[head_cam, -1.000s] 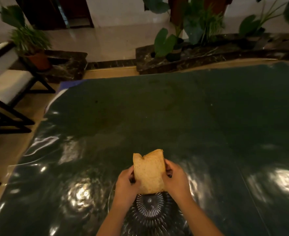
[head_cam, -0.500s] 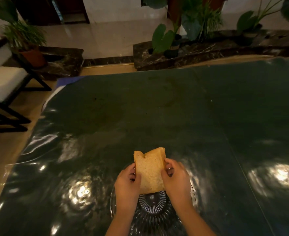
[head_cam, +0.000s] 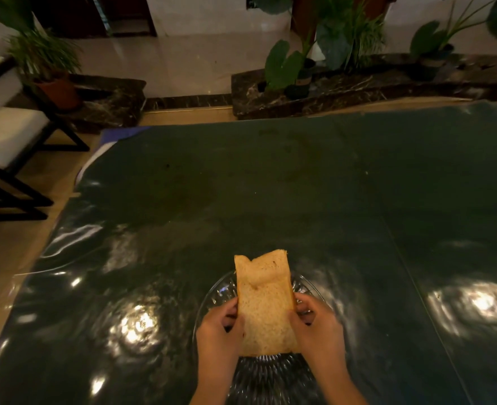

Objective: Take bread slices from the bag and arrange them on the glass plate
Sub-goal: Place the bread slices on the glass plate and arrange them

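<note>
A tan bread slice (head_cam: 263,305) with a notched top edge is held flat over the ribbed glass plate (head_cam: 216,290), which sits near the table's front edge. My left hand (head_cam: 219,334) grips the slice's left side and my right hand (head_cam: 319,328) grips its right side. The slice covers the plate's far half; whether it touches the glass I cannot tell. The bread bag is out of view.
The dark green glossy table (head_cam: 270,185) stretches far and to both sides. Chairs with white cushions (head_cam: 4,141) stand at the left. Potted plants (head_cam: 54,65) line a dark marble ledge (head_cam: 358,83) beyond the table.
Both hands have lowered the slice and tipped it forward over the plate; it now lies flatter and reaches further across the glass.
</note>
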`<state>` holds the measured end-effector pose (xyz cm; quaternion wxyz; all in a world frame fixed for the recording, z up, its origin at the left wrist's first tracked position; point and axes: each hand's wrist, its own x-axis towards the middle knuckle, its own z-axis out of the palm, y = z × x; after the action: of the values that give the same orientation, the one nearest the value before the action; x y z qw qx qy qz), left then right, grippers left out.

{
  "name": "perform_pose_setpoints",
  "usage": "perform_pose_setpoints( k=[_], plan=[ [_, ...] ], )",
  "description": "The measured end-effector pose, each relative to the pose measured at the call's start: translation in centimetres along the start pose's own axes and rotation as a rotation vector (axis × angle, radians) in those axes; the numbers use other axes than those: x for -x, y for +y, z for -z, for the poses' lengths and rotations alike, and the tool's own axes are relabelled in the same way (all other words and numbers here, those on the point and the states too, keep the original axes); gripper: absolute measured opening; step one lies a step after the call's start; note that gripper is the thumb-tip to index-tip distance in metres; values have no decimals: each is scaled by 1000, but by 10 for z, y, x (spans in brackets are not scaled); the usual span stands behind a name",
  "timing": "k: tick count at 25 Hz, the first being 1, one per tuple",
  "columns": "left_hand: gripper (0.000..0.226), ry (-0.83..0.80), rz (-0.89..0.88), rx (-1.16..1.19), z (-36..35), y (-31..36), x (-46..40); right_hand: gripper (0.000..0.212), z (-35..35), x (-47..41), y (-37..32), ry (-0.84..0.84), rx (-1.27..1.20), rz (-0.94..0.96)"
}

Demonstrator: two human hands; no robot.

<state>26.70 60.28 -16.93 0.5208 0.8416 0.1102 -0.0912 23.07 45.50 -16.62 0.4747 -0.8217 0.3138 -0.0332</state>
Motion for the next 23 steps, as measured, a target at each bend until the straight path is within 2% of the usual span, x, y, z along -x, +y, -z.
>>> perform_pose_setpoints(
  k=[5, 8, 18, 23],
  plan=[
    [39, 36, -27, -35, 1, -10, -1, 33, -3, -1, 7, 25, 72, 1],
    [32, 5, -37, -39, -1, -11, -3, 34, -5, -4, 5, 25, 107, 20],
    [28, -33, -2, -13, 0, -5, -19, 28, -6, -19, 1, -9, 74, 15],
    [29, 46, -73, -115, 7, 10, -15, 32, 10, -15, -1, -28, 14, 12]
  ],
)
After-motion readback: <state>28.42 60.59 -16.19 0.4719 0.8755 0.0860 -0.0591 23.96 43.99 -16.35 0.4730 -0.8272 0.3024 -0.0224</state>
